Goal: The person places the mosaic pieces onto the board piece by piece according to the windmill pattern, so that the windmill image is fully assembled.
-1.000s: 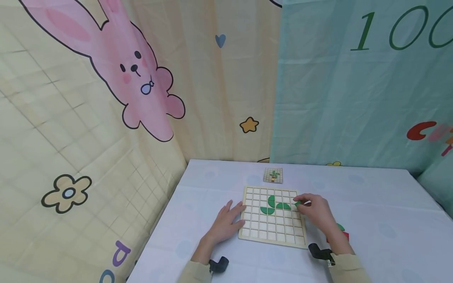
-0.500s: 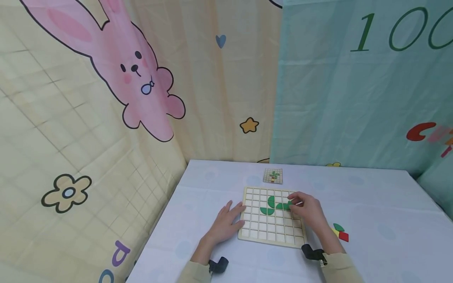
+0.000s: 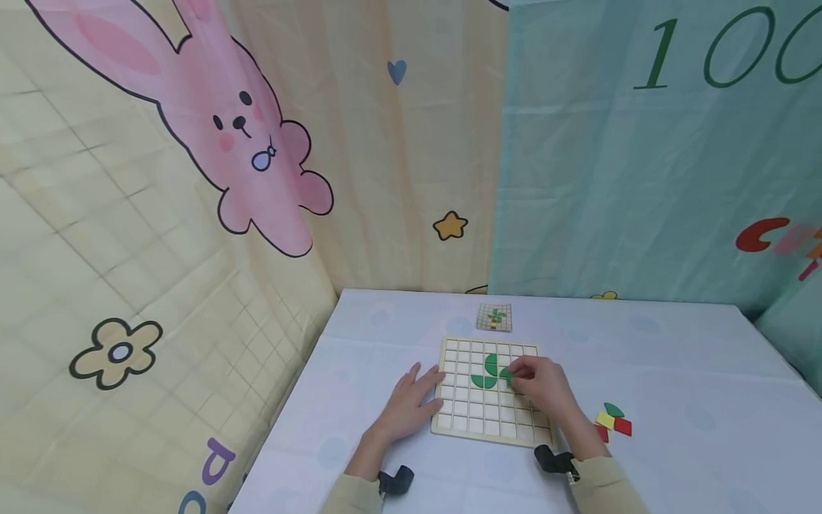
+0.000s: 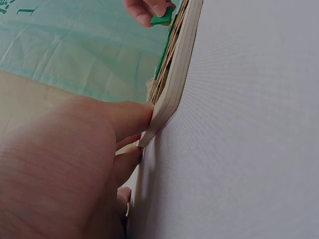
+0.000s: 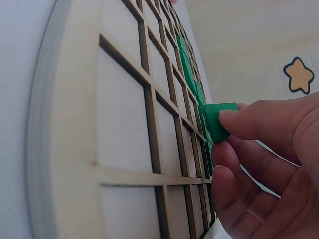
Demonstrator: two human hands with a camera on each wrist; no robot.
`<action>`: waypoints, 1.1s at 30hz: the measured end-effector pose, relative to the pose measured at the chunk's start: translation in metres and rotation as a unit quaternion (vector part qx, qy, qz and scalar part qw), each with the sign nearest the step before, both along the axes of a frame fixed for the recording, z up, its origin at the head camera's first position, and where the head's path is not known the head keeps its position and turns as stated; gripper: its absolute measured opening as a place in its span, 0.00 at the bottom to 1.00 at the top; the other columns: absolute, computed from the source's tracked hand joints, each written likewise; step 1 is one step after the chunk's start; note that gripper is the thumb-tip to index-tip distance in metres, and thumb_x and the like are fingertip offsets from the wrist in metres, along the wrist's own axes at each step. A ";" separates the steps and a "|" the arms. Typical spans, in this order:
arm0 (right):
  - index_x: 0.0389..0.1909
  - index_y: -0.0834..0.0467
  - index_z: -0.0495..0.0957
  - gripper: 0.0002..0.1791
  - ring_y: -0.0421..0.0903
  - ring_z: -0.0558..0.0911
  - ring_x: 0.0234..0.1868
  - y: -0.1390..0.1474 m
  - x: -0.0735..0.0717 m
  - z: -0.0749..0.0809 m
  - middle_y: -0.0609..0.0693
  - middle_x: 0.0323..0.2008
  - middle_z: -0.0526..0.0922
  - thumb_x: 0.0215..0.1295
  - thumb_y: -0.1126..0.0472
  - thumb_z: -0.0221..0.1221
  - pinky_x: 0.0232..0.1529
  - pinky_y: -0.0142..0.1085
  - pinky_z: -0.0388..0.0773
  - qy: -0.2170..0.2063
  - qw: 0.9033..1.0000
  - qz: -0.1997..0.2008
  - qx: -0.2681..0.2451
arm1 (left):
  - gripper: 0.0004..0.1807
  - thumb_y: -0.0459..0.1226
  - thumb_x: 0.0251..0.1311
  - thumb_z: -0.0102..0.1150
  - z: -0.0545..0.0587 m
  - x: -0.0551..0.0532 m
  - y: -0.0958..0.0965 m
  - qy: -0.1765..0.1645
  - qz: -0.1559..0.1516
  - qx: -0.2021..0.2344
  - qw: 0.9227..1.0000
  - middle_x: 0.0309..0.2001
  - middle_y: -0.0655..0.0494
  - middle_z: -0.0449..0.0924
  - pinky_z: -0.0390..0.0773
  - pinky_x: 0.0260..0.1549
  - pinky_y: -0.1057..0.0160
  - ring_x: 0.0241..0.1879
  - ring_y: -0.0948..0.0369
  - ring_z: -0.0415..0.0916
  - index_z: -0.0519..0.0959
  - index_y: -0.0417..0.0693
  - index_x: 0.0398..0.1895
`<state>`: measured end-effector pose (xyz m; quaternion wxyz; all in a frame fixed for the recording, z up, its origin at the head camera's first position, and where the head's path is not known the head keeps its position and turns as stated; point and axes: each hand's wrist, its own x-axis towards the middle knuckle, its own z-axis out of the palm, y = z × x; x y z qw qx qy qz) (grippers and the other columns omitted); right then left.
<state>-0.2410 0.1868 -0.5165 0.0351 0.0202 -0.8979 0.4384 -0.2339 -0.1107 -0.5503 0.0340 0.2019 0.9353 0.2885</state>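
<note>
WHILE LEFT HAND TOUCHES BOARD, RIGHT HAND PINCHES GREEN PIECE

While it lies on a white-covered table [image 3: 693, 400], the pale wooden grid board [image 3: 466, 416] has both hands at it.

Left hand [image 3: 406, 408]: fingers spread, tips touching the board's left edge; nothing held.

Right hand [image 3: 544, 385]: thumb and finger closed on 1 green piece [image 5: 213, 122], over the board's right half, just beside green pieces set in the cells [image 3: 491, 363]. Whether it touches the board cannot be told.

Loose pieces, right of the board, near the right forearm: 1 green leaf-like piece [image 3: 614, 410], 1 yellow piece [image 3: 605, 420], 2 red pieces [image 3: 623, 426].

Pattern card [image 3: 494, 318]: 1, small, gridded, just beyond the board's far edge; printed with a green, yellow and red figure.

Sleeves [image 3: 606, 485]: beige, 2, each near a black wrist mount [image 3: 396, 482].

Backdrop: cloth with a pink rabbit [image 3: 257, 143] and an orange star [image 3: 450, 225].
</note>
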 end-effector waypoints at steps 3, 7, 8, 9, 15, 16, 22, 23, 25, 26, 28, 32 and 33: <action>0.38 0.56 0.86 0.07 0.43 0.81 0.35 -0.002 0.000 -0.003 0.46 0.33 0.84 0.61 0.69 0.67 0.37 0.39 0.80 -0.002 1.000 0.004 0.000 | 0.30 0.50 0.73 0.51 0.001 0.000 0.001 -0.004 0.002 0.003 1.000 0.77 0.62 0.57 0.41 0.75 0.45 0.79 0.51 0.38 0.65 0.60 0.76; 0.38 0.56 0.86 0.07 0.42 0.81 0.35 -0.005 -0.001 -0.007 0.46 0.33 0.85 0.61 0.69 0.68 0.38 0.40 0.81 -0.003 1.000 0.010 -0.001 | 0.30 0.50 0.73 0.51 0.002 0.001 0.001 -0.011 0.005 0.004 1.000 0.77 0.62 0.57 0.40 0.76 0.46 0.79 0.52 0.37 0.65 0.59 0.76; 0.38 0.56 0.86 0.07 0.42 0.81 0.35 -0.006 -0.001 -0.007 0.46 0.33 0.85 0.61 0.69 0.68 0.38 0.40 0.81 -0.003 1.000 0.012 0.000 | 0.30 0.50 0.73 0.51 0.002 0.001 0.001 -0.011 0.006 0.003 1.000 0.77 0.62 0.57 0.40 0.76 0.46 0.79 0.52 0.37 0.65 0.59 0.76; 0.38 0.56 0.86 0.07 0.42 0.81 0.35 -0.006 -0.001 -0.008 0.45 0.33 0.85 0.61 0.69 0.68 0.38 0.40 0.81 -0.003 1.000 0.014 0.002 | 0.30 0.50 0.73 0.51 0.002 0.001 0.001 -0.012 0.006 0.002 1.000 0.77 0.62 0.57 0.40 0.76 0.47 0.79 0.53 0.37 0.65 0.60 0.76; 0.37 0.56 0.87 0.07 0.42 0.81 0.34 -0.009 -0.002 -0.008 0.45 0.32 0.84 0.60 0.69 0.68 0.37 0.40 0.81 -0.008 1.000 0.008 0.015 | 0.30 0.51 0.72 0.51 0.001 0.000 0.001 -0.012 0.006 0.003 1.000 0.77 0.63 0.56 0.40 0.76 0.47 0.79 0.53 0.37 0.64 0.60 0.76; 0.38 0.56 0.88 0.07 0.42 0.80 0.34 -0.010 -0.001 -0.008 0.45 0.32 0.83 0.60 0.69 0.68 0.37 0.40 0.80 -0.010 1.000 0.006 0.018 | 0.30 0.51 0.72 0.51 0.000 0.000 0.001 -0.012 0.006 0.003 1.000 0.77 0.63 0.56 0.40 0.76 0.47 0.79 0.54 0.37 0.64 0.60 0.76; 0.42 0.57 0.88 0.12 0.42 0.78 0.34 -0.010 0.002 -0.009 0.48 0.35 0.82 0.58 0.70 0.67 0.36 0.40 0.78 -0.005 0.999 0.021 0.044 | 0.30 0.50 0.72 0.51 0.001 0.001 0.000 -0.012 0.002 0.004 1.000 0.77 0.63 0.57 0.40 0.76 0.47 0.79 0.53 0.37 0.65 0.60 0.76; 0.43 0.58 0.88 0.13 0.42 0.78 0.34 -0.011 0.002 -0.009 0.48 0.35 0.82 0.57 0.70 0.67 0.36 0.40 0.78 -0.001 0.999 0.025 0.046 | 0.30 0.50 0.72 0.51 0.001 0.001 0.000 -0.011 0.001 0.004 1.000 0.77 0.63 0.57 0.40 0.76 0.47 0.79 0.53 0.37 0.65 0.60 0.76; 0.43 0.58 0.88 0.13 0.41 0.78 0.34 -0.011 0.002 -0.009 0.47 0.35 0.83 0.57 0.71 0.67 0.36 0.40 0.79 0.007 0.998 0.030 0.052 | 0.30 0.50 0.72 0.51 0.000 0.001 0.000 -0.009 0.000 0.005 1.000 0.77 0.63 0.56 0.40 0.76 0.47 0.79 0.53 0.37 0.65 0.60 0.76; 0.43 0.58 0.88 0.13 0.41 0.78 0.34 -0.011 0.001 -0.010 0.47 0.35 0.83 0.57 0.71 0.67 0.35 0.40 0.79 0.008 0.998 0.030 0.054 | 0.30 0.50 0.73 0.51 0.000 0.001 0.000 -0.009 -0.001 0.005 1.000 0.77 0.63 0.57 0.40 0.76 0.47 0.79 0.53 0.37 0.65 0.60 0.76; 0.42 0.58 0.88 0.12 0.41 0.78 0.33 -0.012 0.001 -0.009 0.46 0.33 0.83 0.57 0.71 0.68 0.35 0.40 0.79 0.009 0.998 0.029 0.057 | 0.30 0.50 0.73 0.51 0.000 0.001 0.000 -0.008 -0.001 0.006 1.000 0.77 0.63 0.56 0.40 0.76 0.47 0.79 0.53 0.37 0.65 0.60 0.76; 0.39 0.56 0.89 0.10 0.41 0.78 0.33 -0.013 0.002 -0.006 0.45 0.33 0.83 0.57 0.69 0.69 0.35 0.39 0.79 0.008 0.997 0.024 0.069 | 0.31 0.51 0.73 0.51 0.000 0.000 0.000 -0.005 -0.002 0.004 1.000 0.77 0.62 0.56 0.40 0.75 0.46 0.79 0.52 0.37 0.64 0.60 0.76; 0.39 0.56 0.89 0.10 0.41 0.78 0.33 -0.013 0.002 -0.006 0.45 0.33 0.83 0.57 0.69 0.69 0.35 0.39 0.79 0.008 0.997 0.024 0.074 | 0.31 0.51 0.73 0.51 0.000 0.000 0.000 -0.004 -0.002 0.003 1.000 0.77 0.62 0.56 0.40 0.75 0.46 0.79 0.52 0.37 0.64 0.60 0.77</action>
